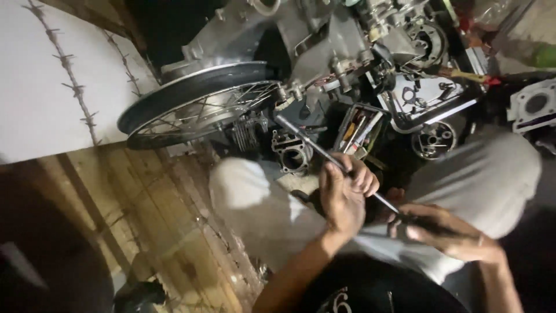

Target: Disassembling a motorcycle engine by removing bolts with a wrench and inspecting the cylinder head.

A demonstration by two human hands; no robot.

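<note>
So both hands are on a long metal socket wrench [324, 153] right now: the left hand [346, 194] is wrapped around the shaft about halfway up, fingers curled tight, and the right hand [446, 232] is closed around the dark handle end, lower down and nearer the body. The far tip of the tool runs up and away from the left hand and lands at the engine block [324, 52], right by the hub of the spoked wheel [197, 107], looks like it's seated on a bolt there but it's too blurry to say for sure. As for progress, I'd guess it's mid-teardown: a loose cylinder [292, 153] sits on the floor just beyond the left hand, a small tool tray [359, 130] is a bit further out, and round covers and other parts are scattered past the right hand. The engine itself is still bolted together by the look of it, so plenty left
</note>
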